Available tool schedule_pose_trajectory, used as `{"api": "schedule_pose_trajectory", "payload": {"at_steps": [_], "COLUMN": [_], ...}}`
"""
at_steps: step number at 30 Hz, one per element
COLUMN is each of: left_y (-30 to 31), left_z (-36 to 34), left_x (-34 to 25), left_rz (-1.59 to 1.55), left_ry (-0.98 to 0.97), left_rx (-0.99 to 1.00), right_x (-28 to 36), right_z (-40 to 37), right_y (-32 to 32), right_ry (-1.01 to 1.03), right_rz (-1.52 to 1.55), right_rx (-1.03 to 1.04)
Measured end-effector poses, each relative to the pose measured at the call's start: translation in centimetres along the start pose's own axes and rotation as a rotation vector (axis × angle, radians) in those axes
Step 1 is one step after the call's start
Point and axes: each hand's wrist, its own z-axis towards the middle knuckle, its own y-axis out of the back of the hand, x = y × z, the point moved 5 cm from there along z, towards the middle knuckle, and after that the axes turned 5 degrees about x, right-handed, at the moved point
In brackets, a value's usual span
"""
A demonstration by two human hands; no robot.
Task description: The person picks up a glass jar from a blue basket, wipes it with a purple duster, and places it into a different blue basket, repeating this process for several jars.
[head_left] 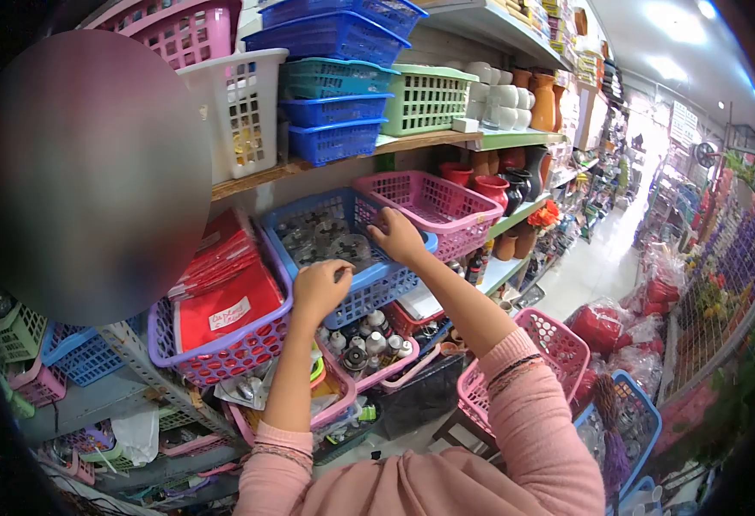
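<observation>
A blue plastic basket (pixel 369 297) sits on the shelf before me, holding several small clear packs or round items with dark pieces. At its near rim is my left hand (pixel 321 291), thumb and fingers pinched together; whatever they hold, if anything, is too small to name. My right hand (pixel 399 238) is over the basket's right side with its fingers curled inward, and I cannot make out what is in them. To the left, a purple basket (pixel 222 357) contains red packets (pixel 222 301), one with a handwritten label. A pink basket (pixel 446 228) stands behind, to the right.
Stacked blue baskets (pixel 334 138), a green basket (pixel 429 103) and a white basket (pixel 244 112) fill the upper shelf. Bottles (pixel 377 344) stand in a lower pink basket. Another pink basket (pixel 523 361) is near my right elbow. A blurred patch hides the left side.
</observation>
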Motion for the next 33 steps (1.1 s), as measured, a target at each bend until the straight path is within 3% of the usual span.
{"api": "schedule_pose_trajectory", "payload": {"at_steps": [3, 6, 9, 12, 14, 17, 18, 19, 21, 23, 25, 28, 31, 33], "left_y": [1.2, 1.2, -1.0, -5.9, -9.8, -13.9, -18.2, -18.0, -20.3, -22.8, -26.0, -30.9, -37.1, -38.1], "left_z": [-0.1, -0.1, -0.1, -0.6, -1.6, -4.3, -4.9, -6.3, -9.0, -11.7, -15.0, -19.7, -24.7, -26.8], "left_x": [-1.1, -3.6, -8.6, -14.8, -19.2, -26.1, -26.7, -29.4, -33.3, -36.6, -39.5, -43.0, -44.9, -45.9], "left_rz": [-0.134, -0.002, -0.249, -0.509, -0.651, -0.907, -0.891, -0.959, -0.956, -1.043, -1.090, -1.058, -1.026, -0.883], "left_ry": [-0.061, -0.205, -0.295, -0.436, -0.515, -0.418, -0.570, -0.537, -0.651, -0.669, -0.599, -0.640, -0.610, -0.702], "left_rx": [-0.042, -0.181, -0.127, 0.075, 0.163, 0.477, 0.465, 0.583, 0.651, 0.742, 1.016, 1.126, 1.250, 1.178], "right_x": [2.0, 3.4, 4.5, 4.3, 4.2, 2.7, 2.5, 2.5, 2.2, 1.8, 1.2, 1.3, 0.9, 0.7], "right_z": [-3.3, -7.3, -12.3, -17.9, -22.2, -29.2, -31.6, -34.2, -39.5, -44.9, -51.0, -59.9, -69.1, -73.8], "right_y": [3.2, 7.1, 11.8, 16.1, 19.2, 23.0, 24.3, 25.6, 27.7, 29.7, 31.3, 32.7, 32.9, 32.2], "right_ry": [0.154, 0.191, 0.117, 0.127, -0.060, -0.228, -0.266, -0.304, -0.426, -0.668, -0.764, -0.966, -1.263, -1.382], "right_rz": [0.016, 0.082, 0.077, -0.018, -0.002, -0.018, -0.053, -0.087, -0.097, -0.019, -0.075, -0.120, -0.449, -0.669], "right_rx": [-0.137, -0.076, -0.055, -0.119, -0.087, -0.148, -0.188, -0.227, -0.249, -0.347, -0.474, -0.576, -0.493, -0.395]}}
